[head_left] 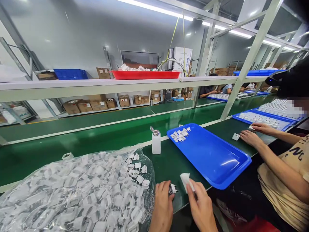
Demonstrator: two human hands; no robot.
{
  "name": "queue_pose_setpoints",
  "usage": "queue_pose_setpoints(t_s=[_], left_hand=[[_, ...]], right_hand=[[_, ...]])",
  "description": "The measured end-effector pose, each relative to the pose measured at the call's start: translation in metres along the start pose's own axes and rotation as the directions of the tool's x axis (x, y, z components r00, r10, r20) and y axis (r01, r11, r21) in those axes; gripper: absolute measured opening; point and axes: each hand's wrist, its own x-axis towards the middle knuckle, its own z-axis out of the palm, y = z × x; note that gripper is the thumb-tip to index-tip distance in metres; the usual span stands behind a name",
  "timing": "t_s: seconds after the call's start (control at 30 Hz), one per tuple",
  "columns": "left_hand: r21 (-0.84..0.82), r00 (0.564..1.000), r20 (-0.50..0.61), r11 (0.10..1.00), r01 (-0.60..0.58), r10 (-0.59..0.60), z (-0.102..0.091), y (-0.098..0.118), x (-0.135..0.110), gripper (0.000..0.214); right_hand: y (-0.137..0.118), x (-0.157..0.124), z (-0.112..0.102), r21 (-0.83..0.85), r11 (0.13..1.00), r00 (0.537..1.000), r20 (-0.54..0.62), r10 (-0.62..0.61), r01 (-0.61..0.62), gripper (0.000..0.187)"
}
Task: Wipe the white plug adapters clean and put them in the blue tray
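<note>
My left hand (pixel 163 201) is closed around a small white plug adapter (pixel 172 189), its pins pointing right. In my right hand (pixel 200 201) a folded white wipe (pixel 185 180) is pinched between thumb and fingers, a short way right of the adapter. Left of my hands lies a large clear plastic bag (pixel 79 190) heaped with white plug adapters. Beyond my hands stands a white pump bottle (pixel 156 141) with its metal lid flipped up. The blue tray (pixel 212 154) to the right holds a cluster of white adapters (pixel 180 134) at its far left corner.
A co-worker (pixel 285 161) sits at the right, hands on small white parts beside blue trays (pixel 267 117). A shelf (pixel 96 87) crosses above the green bench, bearing a red tray (pixel 147 75) of white parts. A slanted metal post (pixel 248 61) rises behind the blue tray.
</note>
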Motion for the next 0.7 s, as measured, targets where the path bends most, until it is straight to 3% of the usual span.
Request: queue_pose_setpoints(t_s=[0.1, 0.17, 0.43, 0.7], left_hand=[[-0.007, 1.000, 0.025, 1.000, -0.011, 0.011, -0.004, 0.002, 0.007, 0.037], [-0.013, 1.000, 0.023, 1.000, -0.008, 0.008, -0.004, 0.001, 0.010, 0.034], [-0.076, 0.999, -0.014, 0.996, -0.036, 0.035, 0.006, -0.009, 0.008, 0.046], [-0.087, 0.998, 0.045, 0.996, -0.034, 0.037, 0.008, -0.010, 0.009, 0.040]], right_hand=[[-0.005, -0.004, 0.015, -0.093, 0.982, 0.965, 0.219, -0.141, 0.164, 0.034], [-0.005, -0.006, 0.021, -0.143, 0.962, 0.937, 0.298, -0.183, 0.233, 0.036], [0.003, -0.024, 0.003, -0.250, 0.871, 0.866, 0.394, -0.308, 0.423, 0.034], [-0.003, 0.003, 0.019, -0.302, 0.870, 0.889, 0.370, -0.269, 0.389, 0.036]])
